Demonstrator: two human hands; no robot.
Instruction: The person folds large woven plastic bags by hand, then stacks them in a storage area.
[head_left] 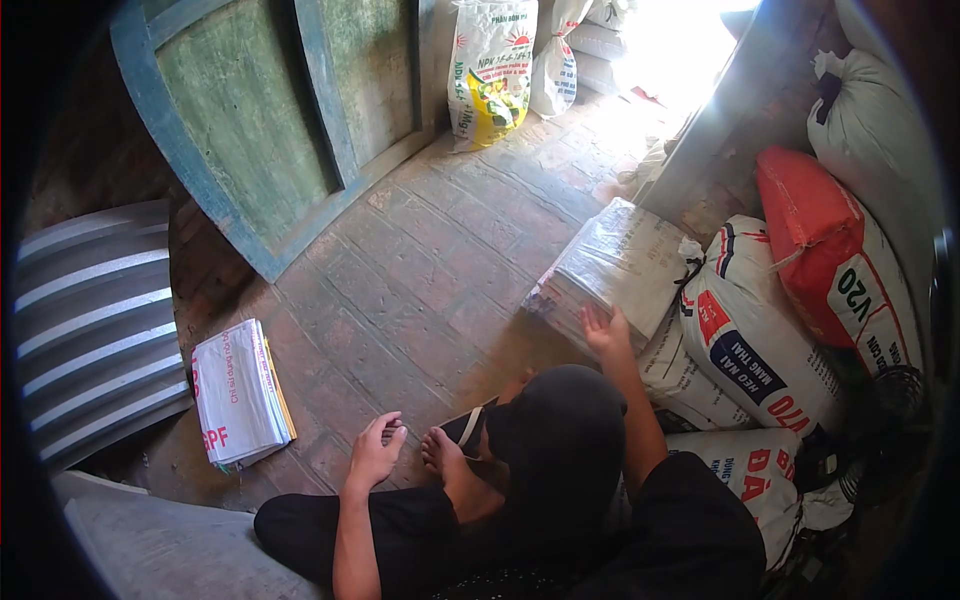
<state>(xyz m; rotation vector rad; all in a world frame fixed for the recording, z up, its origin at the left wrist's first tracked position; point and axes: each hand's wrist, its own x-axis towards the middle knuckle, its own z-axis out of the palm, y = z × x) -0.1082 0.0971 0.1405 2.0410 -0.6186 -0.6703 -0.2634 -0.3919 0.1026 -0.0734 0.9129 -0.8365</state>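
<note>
My right hand (608,332) is at the near edge of a stack of flattened white sacks (625,255), its fingers spread and nothing in its grasp. Over the brick floor, beside my sandalled foot (446,452), my left hand (376,450) hangs with its fingers loosely bent and apart, holding nothing. A smaller pile of folded printed sacks (238,388) lies on the floor to the left, apart from that hand.
Full feed sacks (765,330) and a red-topped sack (810,215) line the right side. A green and blue door (250,130) stands at the upper left, above corrugated metal sheeting (100,320). By the bright doorway stands a fertiliser sack (492,75).
</note>
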